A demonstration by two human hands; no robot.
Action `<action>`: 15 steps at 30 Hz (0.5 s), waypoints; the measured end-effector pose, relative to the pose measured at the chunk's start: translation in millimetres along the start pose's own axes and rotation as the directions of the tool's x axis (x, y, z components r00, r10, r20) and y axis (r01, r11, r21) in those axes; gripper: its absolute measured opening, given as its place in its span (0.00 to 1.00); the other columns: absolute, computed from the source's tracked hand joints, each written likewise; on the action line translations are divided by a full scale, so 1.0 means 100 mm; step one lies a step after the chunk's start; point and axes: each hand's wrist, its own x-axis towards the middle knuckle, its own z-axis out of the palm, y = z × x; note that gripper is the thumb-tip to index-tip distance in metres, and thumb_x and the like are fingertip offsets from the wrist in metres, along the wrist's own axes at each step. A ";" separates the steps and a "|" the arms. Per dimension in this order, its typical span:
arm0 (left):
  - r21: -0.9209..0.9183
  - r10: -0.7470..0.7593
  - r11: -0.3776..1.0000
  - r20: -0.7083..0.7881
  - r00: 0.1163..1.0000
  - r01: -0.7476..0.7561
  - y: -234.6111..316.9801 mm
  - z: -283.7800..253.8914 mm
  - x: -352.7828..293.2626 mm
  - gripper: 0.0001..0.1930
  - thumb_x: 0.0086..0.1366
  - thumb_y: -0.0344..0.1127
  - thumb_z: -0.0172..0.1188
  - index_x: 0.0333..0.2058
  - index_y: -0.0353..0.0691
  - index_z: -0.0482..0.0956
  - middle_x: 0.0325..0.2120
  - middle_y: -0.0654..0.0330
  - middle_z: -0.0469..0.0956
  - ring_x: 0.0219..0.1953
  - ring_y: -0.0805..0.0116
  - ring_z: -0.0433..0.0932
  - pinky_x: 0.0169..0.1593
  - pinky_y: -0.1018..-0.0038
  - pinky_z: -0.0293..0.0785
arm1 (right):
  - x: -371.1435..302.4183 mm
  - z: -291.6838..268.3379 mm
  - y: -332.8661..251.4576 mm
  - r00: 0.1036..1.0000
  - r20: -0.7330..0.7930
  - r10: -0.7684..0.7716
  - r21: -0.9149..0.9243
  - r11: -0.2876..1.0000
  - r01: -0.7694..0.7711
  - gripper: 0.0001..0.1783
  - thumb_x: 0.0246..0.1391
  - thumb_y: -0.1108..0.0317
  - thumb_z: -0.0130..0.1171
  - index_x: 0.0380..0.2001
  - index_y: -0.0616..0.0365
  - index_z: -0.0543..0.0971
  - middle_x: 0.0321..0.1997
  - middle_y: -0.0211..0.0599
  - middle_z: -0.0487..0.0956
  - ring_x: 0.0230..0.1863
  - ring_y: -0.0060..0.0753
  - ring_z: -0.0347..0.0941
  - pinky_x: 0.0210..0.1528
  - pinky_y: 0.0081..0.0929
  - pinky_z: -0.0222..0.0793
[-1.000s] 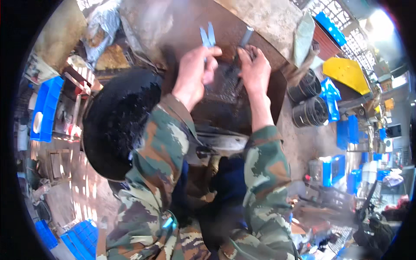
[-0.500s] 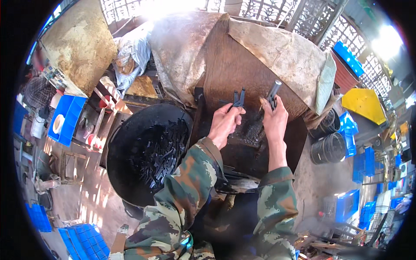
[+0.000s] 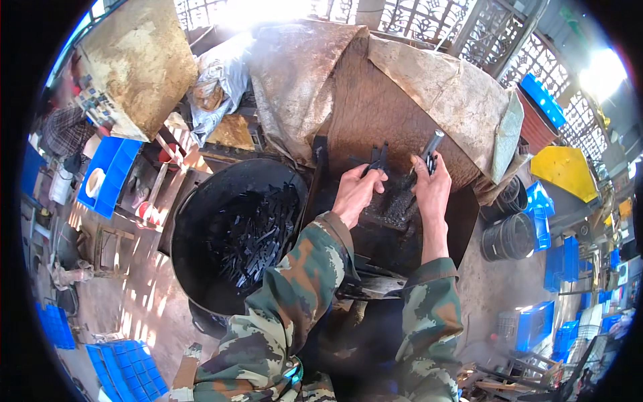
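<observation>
My left hand point(image 3: 353, 197) is closed round a few dark flat metal strips point(image 3: 379, 158), whose ends stick up past its fingers. Close by on the right, my right hand point(image 3: 434, 193) grips a grey metal rod point(image 3: 435, 141) with a round, bright end; its lower part is hidden in the fingers. Both hands hover over a dark work surface point(image 3: 385, 244) strewn with black grit point(image 3: 396, 206). To the left of my left forearm stands a large black tub point(image 3: 189, 264) with many loose dark strips point(image 3: 258, 231) inside.
Stained sheeting point(image 3: 442, 77) drapes over the bench behind my hands. Black buckets point(image 3: 508, 236) and a yellow panel point(image 3: 564, 173) are at the right. Blue crates point(image 3: 127, 368) stand on the floor at lower left. A person in a checked top point(image 3: 63, 134) is at the far left.
The whole view has shifted slightly right and down. Both hands keep their holds; my left hand's strips sit a little lower and closer to the right hand.
</observation>
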 end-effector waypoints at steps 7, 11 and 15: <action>0.087 0.056 0.995 0.022 0.998 -0.057 0.16 0.04 -0.34 0.08 0.67 0.35 0.57 0.36 0.40 0.83 0.22 0.69 0.77 0.14 0.86 0.58 0.17 0.82 0.49 | -0.12 -0.05 -0.10 0.990 0.060 0.128 0.244 0.960 -0.139 0.17 0.61 0.61 0.65 0.45 0.63 0.79 0.26 0.31 0.76 0.17 0.23 0.71 0.19 0.24 0.67; 0.158 0.112 0.981 0.000 0.994 -0.111 0.25 -0.02 -0.51 0.09 0.65 0.35 0.57 0.36 0.40 0.84 0.21 0.68 0.77 0.15 0.83 0.59 0.18 0.81 0.52 | -0.42 -0.24 -0.28 0.966 0.139 0.219 0.303 0.919 -0.252 0.14 0.59 0.63 0.66 0.42 0.62 0.81 0.29 0.29 0.77 0.20 0.19 0.71 0.20 0.21 0.69; 0.137 0.190 0.972 0.028 0.981 -0.192 0.24 0.01 -0.54 0.10 0.64 0.37 0.58 0.35 0.38 0.84 0.24 0.65 0.80 0.15 0.83 0.60 0.18 0.80 0.53 | -0.88 -0.67 -0.31 0.914 0.369 0.166 0.332 0.896 -0.296 0.12 0.56 0.68 0.68 0.41 0.62 0.81 0.31 0.27 0.78 0.25 0.17 0.70 0.21 0.19 0.71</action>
